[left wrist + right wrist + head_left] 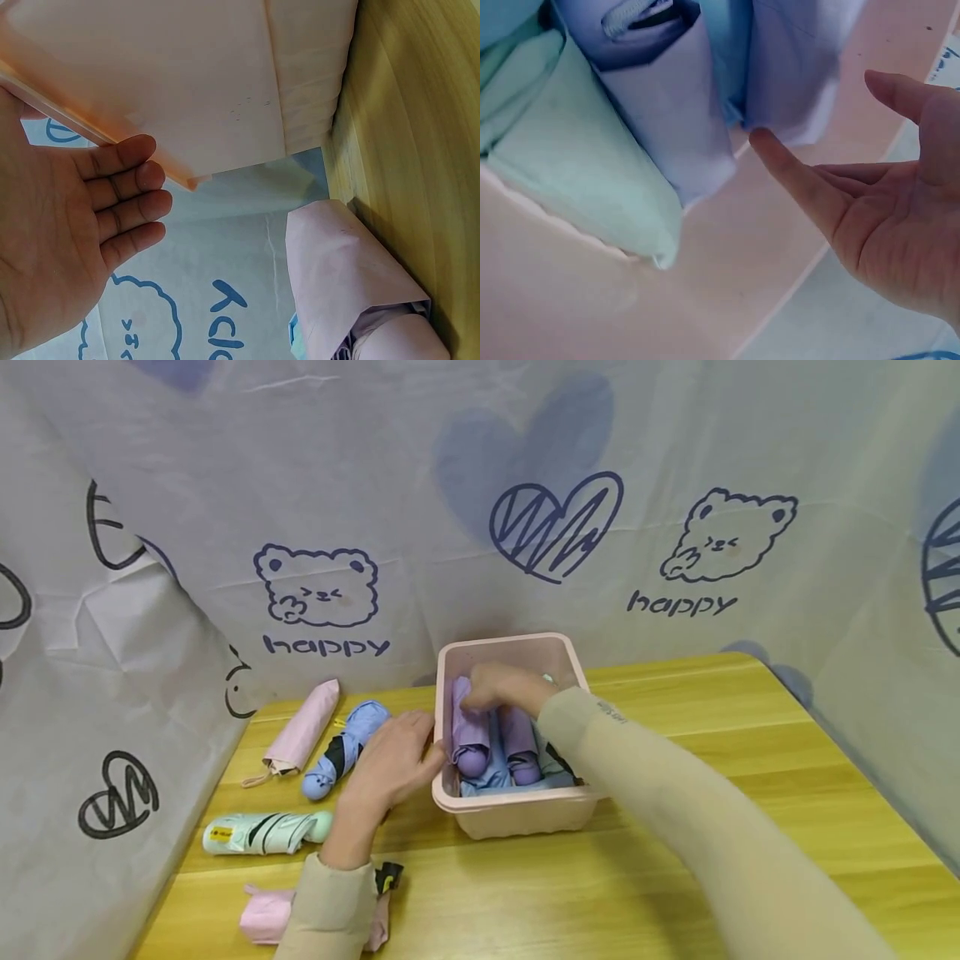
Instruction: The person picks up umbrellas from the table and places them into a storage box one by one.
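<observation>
A pale pink plastic bin (525, 820) holds several folded umbrellas. Inside it, a purple umbrella (470, 731) lies along the left wall, beside a second purple umbrella (520, 739), a blue umbrella (495, 772) and a pale green umbrella (592, 157). My right hand (501, 685) reaches into the bin over the far end of the left purple umbrella. In the right wrist view its index fingertip is at that umbrella's end, with the thumb spread away; contact is hard to tell. My left hand (393, 756) rests against the bin's left rim, fingers extended and loosely bent.
Left of the bin on the wooden table (690, 718) lie a pink umbrella (303, 727), a blue umbrella (348, 747), a mint green umbrella (262, 833) and another pink umbrella (267, 917), partly under the left sleeve. A printed white cloth (420, 518) hangs behind.
</observation>
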`<state>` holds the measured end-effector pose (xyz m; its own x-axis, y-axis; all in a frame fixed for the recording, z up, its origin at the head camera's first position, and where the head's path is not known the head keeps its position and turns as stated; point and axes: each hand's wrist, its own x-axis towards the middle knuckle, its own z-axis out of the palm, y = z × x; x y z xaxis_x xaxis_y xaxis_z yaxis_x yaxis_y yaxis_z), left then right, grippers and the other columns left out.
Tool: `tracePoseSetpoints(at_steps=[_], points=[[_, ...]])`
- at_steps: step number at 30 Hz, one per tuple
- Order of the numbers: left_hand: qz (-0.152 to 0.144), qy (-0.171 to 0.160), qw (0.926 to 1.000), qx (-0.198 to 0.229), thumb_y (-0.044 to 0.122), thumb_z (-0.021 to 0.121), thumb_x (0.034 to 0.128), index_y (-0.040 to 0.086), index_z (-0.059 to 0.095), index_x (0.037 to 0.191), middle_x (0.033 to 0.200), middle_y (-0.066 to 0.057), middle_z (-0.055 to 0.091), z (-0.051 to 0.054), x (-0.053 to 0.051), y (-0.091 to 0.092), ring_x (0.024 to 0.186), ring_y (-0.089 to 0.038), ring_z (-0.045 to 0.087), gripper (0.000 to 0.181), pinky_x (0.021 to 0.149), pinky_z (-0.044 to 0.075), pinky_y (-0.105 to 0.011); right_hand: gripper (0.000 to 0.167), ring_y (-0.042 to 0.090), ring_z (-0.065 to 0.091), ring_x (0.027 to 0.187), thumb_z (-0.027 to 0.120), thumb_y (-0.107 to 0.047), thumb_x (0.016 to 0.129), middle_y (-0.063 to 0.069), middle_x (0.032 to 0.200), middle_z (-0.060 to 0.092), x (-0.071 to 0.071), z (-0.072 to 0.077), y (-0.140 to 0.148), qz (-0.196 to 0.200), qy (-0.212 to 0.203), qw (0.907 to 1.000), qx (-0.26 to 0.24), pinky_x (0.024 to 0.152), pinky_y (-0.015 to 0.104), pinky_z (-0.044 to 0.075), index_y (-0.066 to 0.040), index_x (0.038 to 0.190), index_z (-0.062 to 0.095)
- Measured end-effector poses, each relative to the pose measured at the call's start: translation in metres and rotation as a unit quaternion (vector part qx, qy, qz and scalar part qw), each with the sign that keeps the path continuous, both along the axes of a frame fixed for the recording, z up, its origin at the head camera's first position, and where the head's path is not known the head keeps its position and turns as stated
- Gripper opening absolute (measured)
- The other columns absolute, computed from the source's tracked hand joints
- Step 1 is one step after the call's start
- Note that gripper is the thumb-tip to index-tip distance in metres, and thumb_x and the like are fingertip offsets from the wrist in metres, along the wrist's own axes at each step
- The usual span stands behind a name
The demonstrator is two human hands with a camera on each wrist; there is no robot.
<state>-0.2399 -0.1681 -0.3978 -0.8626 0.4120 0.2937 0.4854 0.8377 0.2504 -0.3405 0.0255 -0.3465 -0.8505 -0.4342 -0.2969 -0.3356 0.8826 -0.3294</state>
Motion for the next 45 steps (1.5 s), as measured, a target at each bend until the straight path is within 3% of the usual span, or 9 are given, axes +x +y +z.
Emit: tracePoseSetpoints(at_steps=[3,6,7,10,15,19,29,38,45], points=[[0.003,0.001,1.0000,0.000,0.032,0.049,0.0930,0.009,0.066,0.109,0.110,-0.009,0.067,0.001,0.000,0.000,0.106,-0.029,0.063,0.033,0.099,0.049,-0.047,0.028,0.017,0.054,0.062,0.067,-0.029,0.092,0.001,0.071,0.050,-0.023,-0.016,0.010,0.012,0.025,0.9994,-0.021,0.057,0.031,0.045,-0.015,0.072,0.052],[0.004,0.005,1.0000,0.001,0.032,0.050,0.0921,0.009,0.065,0.106,0.106,-0.008,0.066,0.001,0.000,-0.001,0.102,-0.029,0.062,0.030,0.095,0.050,-0.047,0.027,0.017,0.050,0.063,0.066,-0.028,0.093,-0.001,0.069,0.047,-0.022,-0.007,0.017,0.011,0.039,0.9985,-0.036,0.059,0.032,0.042,-0.018,0.072,0.052],[0.003,0.009,1.0000,0.000,0.031,0.050,0.0917,0.009,0.065,0.105,0.105,-0.008,0.066,0.001,0.000,-0.001,0.101,-0.029,0.062,0.030,0.094,0.050,-0.047,0.024,0.017,0.052,0.066,0.066,-0.028,0.093,-0.001,0.071,0.050,-0.019,-0.003,0.020,0.012,0.051,0.9978,-0.039,0.061,0.032,0.043,-0.017,0.075,0.055],[-0.002,0.020,0.9998,0.001,0.030,0.051,0.0906,0.009,0.065,0.102,0.102,-0.008,0.065,0.000,0.000,-0.002,0.098,-0.029,0.062,0.027,0.091,0.050,-0.047,0.021,0.023,0.059,0.082,0.062,-0.031,0.097,0.006,0.090,0.062,0.009,0.029,0.024,-0.007,0.067,0.9975,-0.022,0.073,0.035,0.049,-0.010,0.096,0.066],[-0.003,0.020,0.9998,0.003,0.030,0.050,0.0910,0.010,0.065,0.101,0.101,-0.007,0.065,0.000,0.000,0.000,0.097,-0.029,0.062,0.027,0.091,0.051,-0.047,0.053,0.032,0.066,0.109,0.062,-0.043,0.097,0.014,0.123,0.068,0.027,0.046,0.040,-0.041,0.127,0.9911,-0.004,0.091,0.047,0.055,-0.003,0.132,0.062],[0.002,0.015,0.9999,0.003,0.031,0.050,0.0919,0.011,0.065,0.101,0.101,-0.007,0.065,-0.001,0.000,0.001,0.096,-0.028,0.062,0.027,0.090,0.050,-0.046,0.060,0.037,0.062,0.122,0.064,-0.037,0.096,0.018,0.134,0.064,0.033,0.050,0.057,-0.054,0.162,0.9851,-0.024,0.100,0.054,0.052,-0.001,0.142,0.055],[0.001,0.018,0.9998,0.007,0.030,0.051,0.0914,0.013,0.061,0.094,0.093,-0.004,0.061,-0.001,0.001,0.001,0.090,-0.026,0.058,0.020,0.085,0.048,-0.044,0.072,0.044,0.043,0.143,0.066,-0.027,0.095,0.029,0.154,0.045,0.050,0.037,0.104,-0.073,0.229,0.9646,-0.109,0.119,0.053,0.036,0.008,0.153,0.040],[0.003,0.013,0.9999,0.009,0.030,0.052,0.0913,0.014,0.060,0.092,0.090,-0.003,0.058,-0.001,0.000,0.001,0.087,-0.024,0.054,0.018,0.081,0.046,-0.042,0.074,0.040,0.051,0.135,0.070,-0.040,0.092,0.022,0.147,0.053,0.067,0.015,0.133,-0.104,0.289,0.9458,-0.106,0.110,0.057,0.044,-0.002,0.151,0.046],[0.001,0.013,0.9999,0.007,0.030,0.052,0.0916,0.014,0.059,0.092,0.089,-0.002,0.057,-0.002,0.000,0.000,0.086,-0.023,0.053,0.017,0.080,0.046,-0.041,0.077,0.041,0.048,0.136,0.068,-0.046,0.094,0.023,0.148,0.051,0.078,-0.002,0.147,-0.099,0.313,0.9413,-0.076,0.110,0.059,0.043,0.000,0.150,0.046]])
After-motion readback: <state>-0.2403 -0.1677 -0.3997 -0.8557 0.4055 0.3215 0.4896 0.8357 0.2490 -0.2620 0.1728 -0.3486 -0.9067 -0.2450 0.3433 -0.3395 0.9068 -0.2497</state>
